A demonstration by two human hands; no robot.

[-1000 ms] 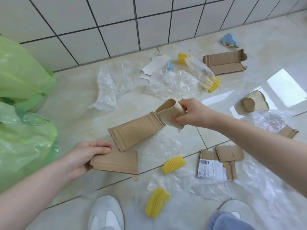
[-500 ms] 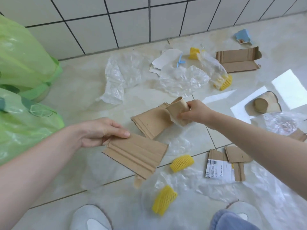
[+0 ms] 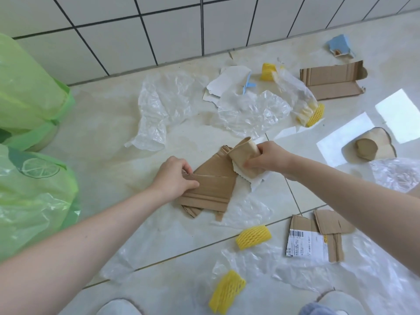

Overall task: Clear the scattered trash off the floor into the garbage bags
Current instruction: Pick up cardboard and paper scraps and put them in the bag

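Observation:
My left hand (image 3: 173, 178) grips a flat brown cardboard piece (image 3: 211, 192), which now lies over a second cardboard piece held at its upper end by my right hand (image 3: 270, 159). That right hand also clutches a crushed tan paper cup (image 3: 244, 151) with a scrap of white paper below it. Two green garbage bags stand at the left, one nearer (image 3: 31, 201) and one behind (image 3: 25, 87). Clear plastic sheets (image 3: 159, 110), yellow foam nets (image 3: 253, 237) and more cardboard lie scattered on the tiled floor.
A white tiled wall (image 3: 181, 30) bounds the far side. A labelled cardboard piece (image 3: 316, 239) lies at the right, a folded box (image 3: 331, 79) and a blue scrap (image 3: 339, 45) far right, another crushed cup (image 3: 367, 150) near bright light patches. My shoes (image 3: 118, 308) show at the bottom.
My left hand has carried its cardboard piece right and laid it onto the piece in my right hand. The right hand has stayed about where it was.

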